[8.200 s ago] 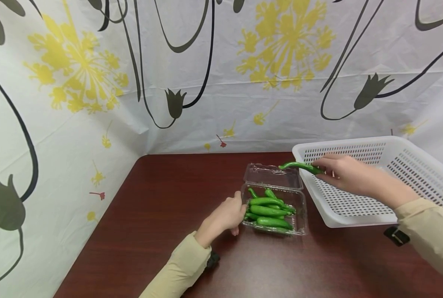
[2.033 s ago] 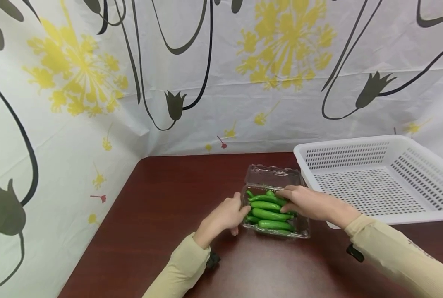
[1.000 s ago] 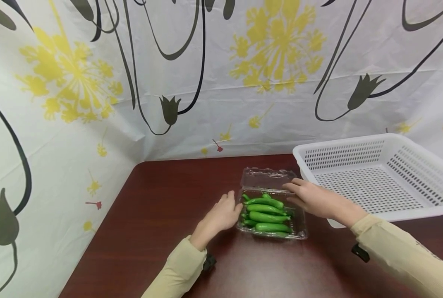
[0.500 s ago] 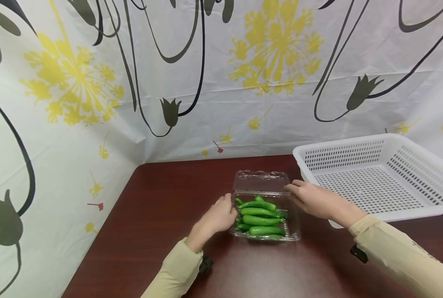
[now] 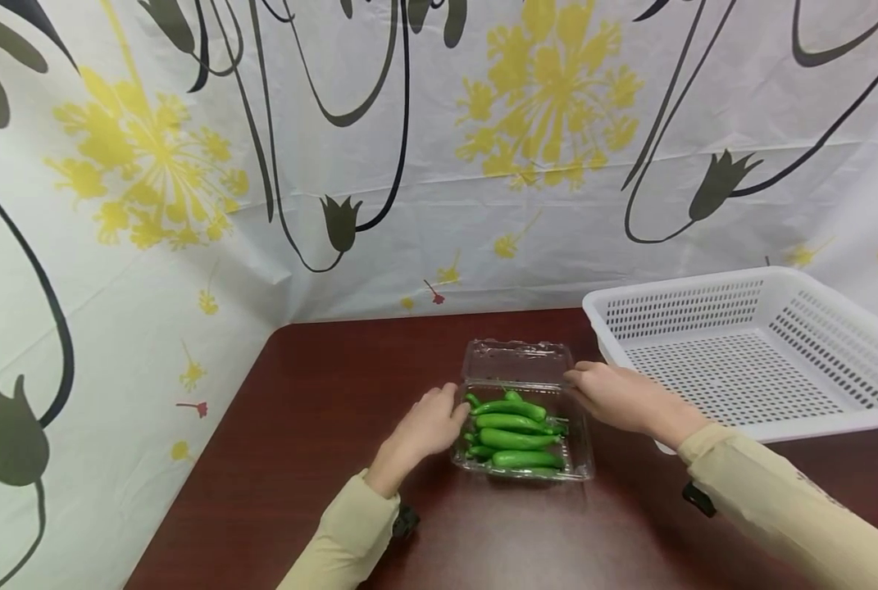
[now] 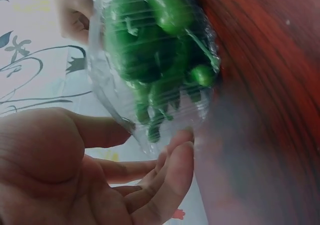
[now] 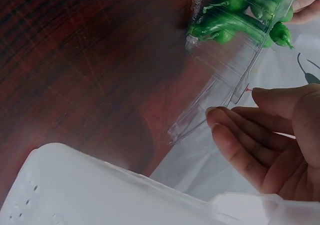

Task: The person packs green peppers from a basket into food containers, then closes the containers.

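Note:
A clear plastic clamshell container lies on the table with its lid folded back, away from the person. Several green chili peppers are piled inside. My left hand grips the container's left end; in the left wrist view, the thumb is at the rim and the fingertips are lower on the outside. At the right side, near the hinge, my right hand pinches the container's edge between thumb and fingertips, as the right wrist view shows. No pepper is in either hand.
A white perforated plastic basket stands to the right, its near left corner beside the right hand; no peppers show in it. Behind the dark red-brown table hangs a white flower-patterned sheet.
Earlier the right hand held a chili pepper by the basket, then reached into the container. It since moved to the container's right edge. The container has shifted slightly left between both hands.

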### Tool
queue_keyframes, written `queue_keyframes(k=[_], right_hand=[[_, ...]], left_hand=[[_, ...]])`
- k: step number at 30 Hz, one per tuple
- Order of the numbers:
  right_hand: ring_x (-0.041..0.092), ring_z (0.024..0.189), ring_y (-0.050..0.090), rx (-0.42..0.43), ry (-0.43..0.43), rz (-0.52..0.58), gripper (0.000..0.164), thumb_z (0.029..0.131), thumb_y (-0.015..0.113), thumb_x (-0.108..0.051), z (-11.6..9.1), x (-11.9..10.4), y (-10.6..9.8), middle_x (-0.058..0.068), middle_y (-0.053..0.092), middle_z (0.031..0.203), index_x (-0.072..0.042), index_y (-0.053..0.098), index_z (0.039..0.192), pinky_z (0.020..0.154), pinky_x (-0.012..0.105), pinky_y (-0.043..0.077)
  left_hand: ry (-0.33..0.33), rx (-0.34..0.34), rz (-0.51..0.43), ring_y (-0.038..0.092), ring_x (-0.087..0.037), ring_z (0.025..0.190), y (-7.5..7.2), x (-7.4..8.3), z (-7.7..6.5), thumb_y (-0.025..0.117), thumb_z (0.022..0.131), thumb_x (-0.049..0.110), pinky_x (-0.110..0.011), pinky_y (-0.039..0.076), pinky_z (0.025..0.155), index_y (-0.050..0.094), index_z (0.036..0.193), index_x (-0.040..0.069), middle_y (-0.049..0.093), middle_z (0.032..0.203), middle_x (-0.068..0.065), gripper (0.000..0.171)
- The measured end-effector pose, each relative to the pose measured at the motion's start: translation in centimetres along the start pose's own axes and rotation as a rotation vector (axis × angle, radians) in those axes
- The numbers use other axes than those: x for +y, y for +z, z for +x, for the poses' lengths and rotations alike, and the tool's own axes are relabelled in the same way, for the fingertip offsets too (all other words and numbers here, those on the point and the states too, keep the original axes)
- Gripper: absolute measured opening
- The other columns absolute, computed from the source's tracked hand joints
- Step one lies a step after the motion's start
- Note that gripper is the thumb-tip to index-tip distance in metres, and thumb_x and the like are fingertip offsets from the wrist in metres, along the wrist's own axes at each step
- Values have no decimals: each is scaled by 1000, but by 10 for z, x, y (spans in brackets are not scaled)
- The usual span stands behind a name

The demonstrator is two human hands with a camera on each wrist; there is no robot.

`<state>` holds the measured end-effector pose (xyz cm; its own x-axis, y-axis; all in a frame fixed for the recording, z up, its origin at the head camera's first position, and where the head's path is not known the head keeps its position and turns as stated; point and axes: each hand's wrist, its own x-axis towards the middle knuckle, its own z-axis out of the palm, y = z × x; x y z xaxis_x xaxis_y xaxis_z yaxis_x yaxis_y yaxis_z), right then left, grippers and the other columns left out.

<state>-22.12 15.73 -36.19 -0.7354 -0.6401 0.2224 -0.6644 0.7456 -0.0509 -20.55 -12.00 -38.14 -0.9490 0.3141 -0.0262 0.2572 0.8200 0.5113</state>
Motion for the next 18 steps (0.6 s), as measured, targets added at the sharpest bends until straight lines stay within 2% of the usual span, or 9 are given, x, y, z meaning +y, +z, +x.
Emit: queue_keyframes(k=[7,15,18], right_hand=[[14,57,55,-59,23,-10,14,87,58,-11,2,-2,2,-3,49,66,-11,60,73,51,31,46],[11,56,53,-73,39,10,15,87,60,-12,4,-2,4,-4,49,64,-11,60,71,49,29,45],[10,55,52,-72,34,20,15,86,60,-11,5,-2,3,-4,49,63,-11,59,71,49,28,45]], left_hand=[[-3,2,-41,56,-19,91,4,-6,7,41,97,33,-35,46,74,47,128,0,57,114,-15,45],[19,25,-45,58,-22,97,5,-5,10,42,97,31,-37,48,79,48,126,0,59,112,-14,43],[21,33,-49,58,-19,81,6,-5,13,43,97,29,-35,47,71,49,124,0,60,99,-11,41]])
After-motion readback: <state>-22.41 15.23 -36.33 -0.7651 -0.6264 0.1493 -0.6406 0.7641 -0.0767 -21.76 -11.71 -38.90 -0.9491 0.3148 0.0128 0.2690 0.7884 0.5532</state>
